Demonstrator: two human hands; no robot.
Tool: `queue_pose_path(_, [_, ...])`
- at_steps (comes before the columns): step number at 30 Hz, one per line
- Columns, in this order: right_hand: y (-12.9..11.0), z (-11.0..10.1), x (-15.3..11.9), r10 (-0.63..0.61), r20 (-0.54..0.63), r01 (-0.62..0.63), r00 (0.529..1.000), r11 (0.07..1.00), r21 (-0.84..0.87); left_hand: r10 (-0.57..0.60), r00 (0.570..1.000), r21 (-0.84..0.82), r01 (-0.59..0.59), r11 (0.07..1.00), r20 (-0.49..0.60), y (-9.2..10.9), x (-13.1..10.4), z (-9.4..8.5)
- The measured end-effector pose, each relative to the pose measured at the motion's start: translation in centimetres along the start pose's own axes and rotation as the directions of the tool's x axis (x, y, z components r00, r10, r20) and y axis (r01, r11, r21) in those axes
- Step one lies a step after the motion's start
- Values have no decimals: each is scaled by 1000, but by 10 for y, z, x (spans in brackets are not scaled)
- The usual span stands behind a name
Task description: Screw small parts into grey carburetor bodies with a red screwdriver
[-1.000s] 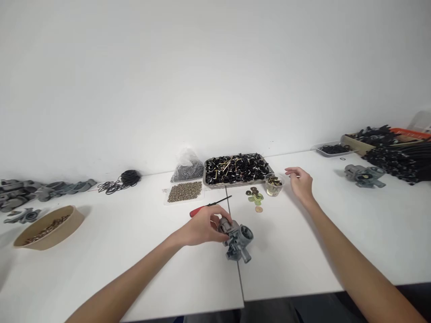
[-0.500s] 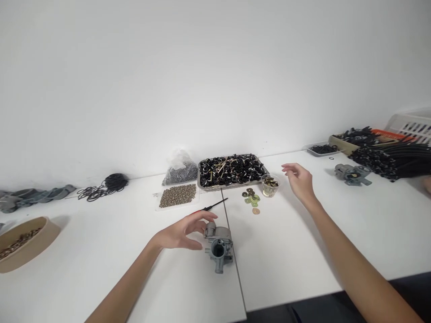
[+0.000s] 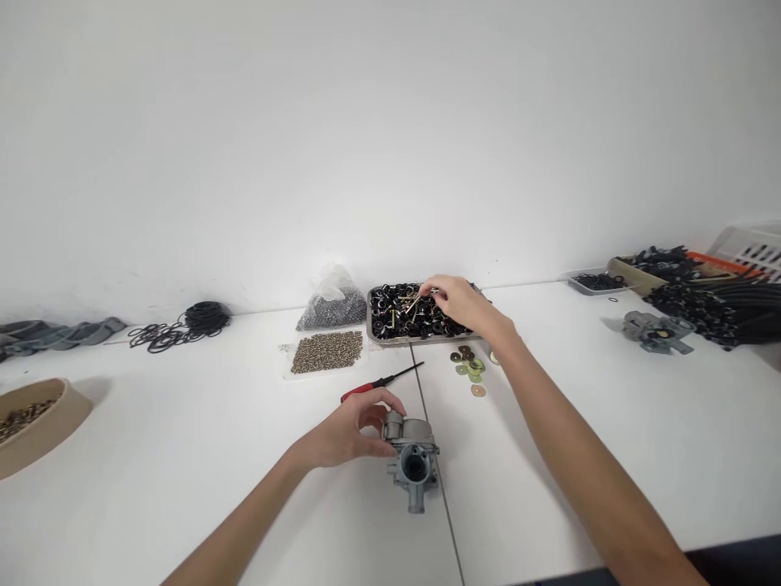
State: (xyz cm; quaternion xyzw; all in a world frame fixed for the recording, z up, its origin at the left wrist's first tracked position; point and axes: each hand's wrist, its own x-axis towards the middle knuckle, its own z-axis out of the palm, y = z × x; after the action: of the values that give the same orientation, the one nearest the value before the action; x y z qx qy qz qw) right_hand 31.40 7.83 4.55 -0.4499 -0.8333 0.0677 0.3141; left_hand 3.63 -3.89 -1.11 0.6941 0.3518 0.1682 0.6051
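Note:
A grey metal carburetor (image 3: 416,468) stands on the white table with its round bore facing me. My left hand (image 3: 347,431) is closed on its left side, the forefinger over the top and the thumb lower down. My right hand (image 3: 464,301) reaches into a metal tray (image 3: 373,335) heaped with small black parts and brass-coloured strips. Its fingers are bent together by a brass strip (image 3: 416,303); whether they grip it I cannot make out. A red-handled screwdriver (image 3: 372,387) lies just behind the left hand.
Loose washers (image 3: 473,368) lie right of the table seam. Small brass fittings (image 3: 326,352) and a plastic bag (image 3: 333,303) sit left of the tray. Black rings (image 3: 207,319) and a beige bowl (image 3: 73,419) are farther left. Another carburetor (image 3: 656,332) stands right, near black hoses (image 3: 744,309).
My right hand has moved left, from beside the clear cup into the tray, and its forearm now hides the cup. My left hand has closed on the carburetor. The view has shifted slightly.

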Motion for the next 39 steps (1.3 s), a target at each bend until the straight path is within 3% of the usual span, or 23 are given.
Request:
queue_pose_path(5, [18, 47, 10, -33, 129, 51, 991, 989, -137, -38, 999, 1, 38, 999, -7, -3, 0, 0])
queue_pose_path(11, [24, 65, 8, -12, 35, 16, 999, 991, -132, -21, 1000, 5, 21, 1000, 14, 0, -3, -4])
queue_pose_path(15, [25, 61, 11, 26, -143, -28, 989, 1000, -14, -7, 982, -43, -1, 999, -191, 3, 0, -8])
queue_pose_path(17, [19, 55, 14, 73, -239, -64, 968, 997, 47, 25, 931, 12, -22, 1000, -363, 3, 1, -12])
queue_pose_path(19, [4, 51, 16, 137, -274, -91, 952, 981, 173, 77, 847, 61, -52, 997, -526, 3, 2, -17])
queue_pose_path(21, [-20, 50, 17, 201, -183, -102, 962, 891, 443, 99, 768, 35, -100, 994, -633, 3, 3, -24])
queue_pose_path(22, [-35, 52, 16, 211, -89, -113, 973, 781, 614, 97, 745, -5, -134, 991, -660, 3, 3, -28])
queue_pose_path(24, [-63, 60, 12, 151, 65, -143, 986, 588, 796, 79, 737, -108, -203, 973, -672, 2, 2, -35])
queue_pose_path(28, [-96, 83, 3, 33, 187, -180, 982, 473, 863, 61, 740, -259, -310, 915, -670, -3, 0, -48])
queue_pose_path(31, [-99, 95, -1, 36, 207, -203, 978, 428, 881, 61, 701, -274, -356, 894, -711, -7, -2, -53])
queue_pose_path(33, [-98, 100, -3, 45, 190, -192, 981, 395, 898, 57, 725, -307, -360, 881, -686, -8, -3, -54])
queue_pose_path(36, [-96, 98, -1, 40, 182, -181, 983, 442, 879, 27, 757, -356, -338, 871, -653, -7, -3, -53])
queue_pose_path(39, [-82, 82, 5, -85, 182, -66, 980, 719, 692, 8, 728, -372, -359, 856, -686, -6, -2, -55])
